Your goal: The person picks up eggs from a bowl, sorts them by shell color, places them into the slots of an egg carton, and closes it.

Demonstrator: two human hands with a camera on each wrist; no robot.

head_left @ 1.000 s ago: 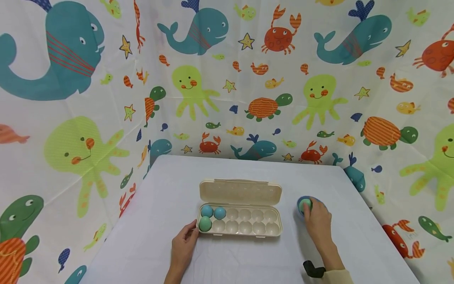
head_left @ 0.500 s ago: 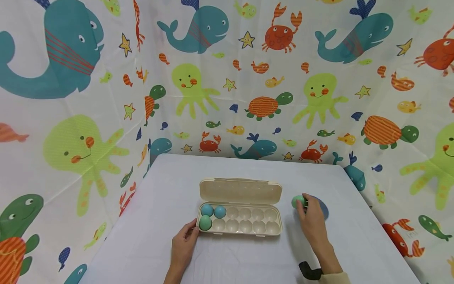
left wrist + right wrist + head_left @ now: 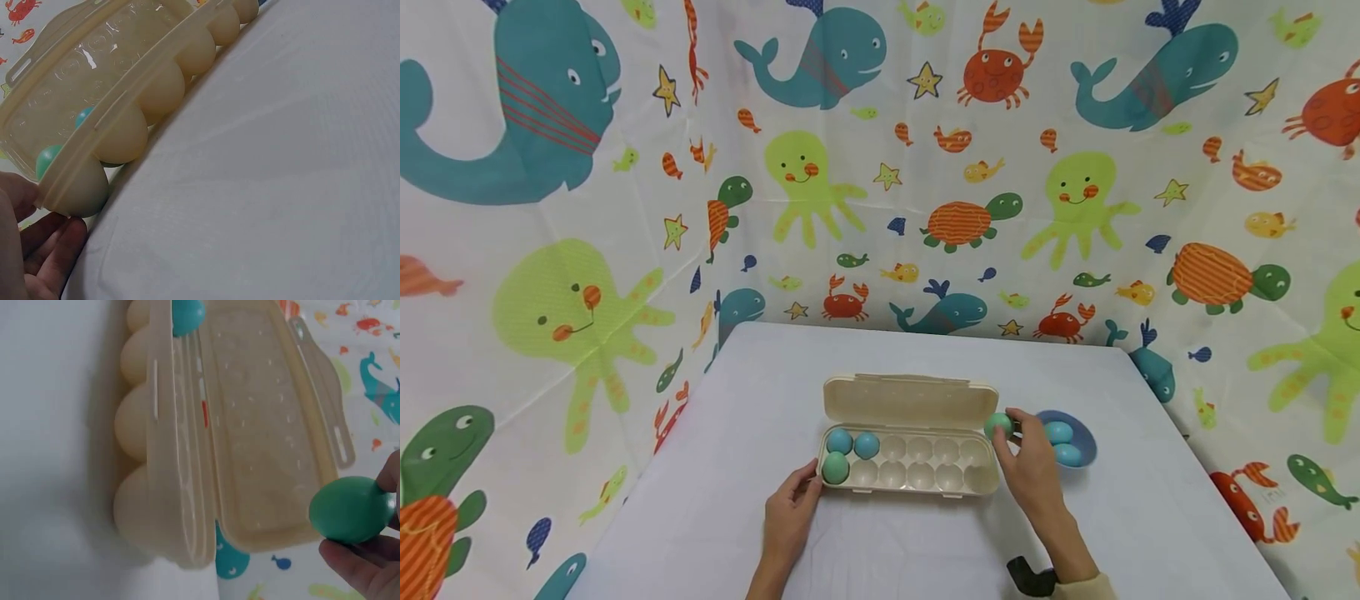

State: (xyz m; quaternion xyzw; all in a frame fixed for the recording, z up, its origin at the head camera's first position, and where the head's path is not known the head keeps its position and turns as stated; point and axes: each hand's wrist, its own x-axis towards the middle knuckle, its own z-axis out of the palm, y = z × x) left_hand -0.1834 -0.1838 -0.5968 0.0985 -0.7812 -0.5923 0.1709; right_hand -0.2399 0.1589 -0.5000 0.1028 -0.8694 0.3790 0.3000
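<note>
A cream egg carton lies open on the white table, lid tilted back. Two blue eggs and one green egg fill cups at its left end. My right hand pinches a green egg above the carton's right end. My left hand touches the carton's near left corner with straight fingers.
A blue bowl holding two blue eggs sits right of the carton. A sea-creature curtain hangs behind and beside the table. Table edges run at left and right.
My right hand lifted the green egg out of the blue bowl and carried it left to the carton's right end. The left hand stayed put.
</note>
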